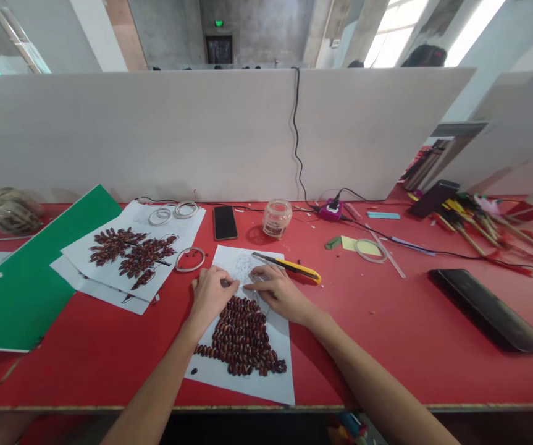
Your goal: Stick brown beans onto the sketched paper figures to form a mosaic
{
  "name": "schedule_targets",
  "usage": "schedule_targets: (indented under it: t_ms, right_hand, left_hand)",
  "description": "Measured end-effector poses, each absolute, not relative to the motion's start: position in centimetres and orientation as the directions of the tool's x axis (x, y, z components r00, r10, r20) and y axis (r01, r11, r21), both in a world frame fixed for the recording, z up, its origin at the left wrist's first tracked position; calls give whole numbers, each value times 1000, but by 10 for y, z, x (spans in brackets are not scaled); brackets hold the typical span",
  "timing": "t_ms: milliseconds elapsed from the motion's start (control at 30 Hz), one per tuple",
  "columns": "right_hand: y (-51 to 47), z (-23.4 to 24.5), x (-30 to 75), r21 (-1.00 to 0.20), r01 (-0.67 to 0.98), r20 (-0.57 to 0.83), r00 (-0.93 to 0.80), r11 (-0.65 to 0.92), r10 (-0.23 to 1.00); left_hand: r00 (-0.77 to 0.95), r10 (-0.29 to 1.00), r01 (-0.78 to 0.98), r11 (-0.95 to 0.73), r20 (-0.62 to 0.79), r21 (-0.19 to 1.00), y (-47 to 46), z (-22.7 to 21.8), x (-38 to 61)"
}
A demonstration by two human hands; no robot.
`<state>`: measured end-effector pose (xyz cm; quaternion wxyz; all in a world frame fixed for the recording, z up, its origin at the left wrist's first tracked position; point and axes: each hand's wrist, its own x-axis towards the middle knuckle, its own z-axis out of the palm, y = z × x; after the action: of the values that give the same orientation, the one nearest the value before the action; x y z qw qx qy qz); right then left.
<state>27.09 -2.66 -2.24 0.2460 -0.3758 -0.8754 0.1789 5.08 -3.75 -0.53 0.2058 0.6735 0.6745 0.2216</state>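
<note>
Hands meet at the top edge of the brown seed mosaic [243,334] glued on a white paper sheet [266,377] lying on the red table [386,321]: left hand [210,292] fingers curled narrow, right hand [278,290] flat with fingertips pinched, possibly on a single seed, too small to tell. Seed patch runs from both hands toward the person, long axis near-far, both hands equally near; yellow utility knife [294,267] lies just beyond the right hand.

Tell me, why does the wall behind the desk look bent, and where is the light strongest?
In the head view, the wide lens bows the white partition and stretches the table edge; windows at upper right are blown out to white; soft shadows sit under the left hand and right hand on the paper sheet.
</note>
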Motion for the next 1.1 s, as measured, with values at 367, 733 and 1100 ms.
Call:
schedule_targets:
  t_ms: [367,733,1100]
  right_hand:
    - [-27,-20,268,-503,579,275,-597,642,754]
    - [-26,-21,267,-509,587,253,-597,630,761]
    - [-28,-19,267,-508,589,250,-598,629,762]
  left_hand:
    - [86,995,824,-99,50,558,-27,-7,41]
    - [132,984,744,-181,123,643,-13,-1,7]
    - [208,970,875,-128,-125,466,-6,10,21]
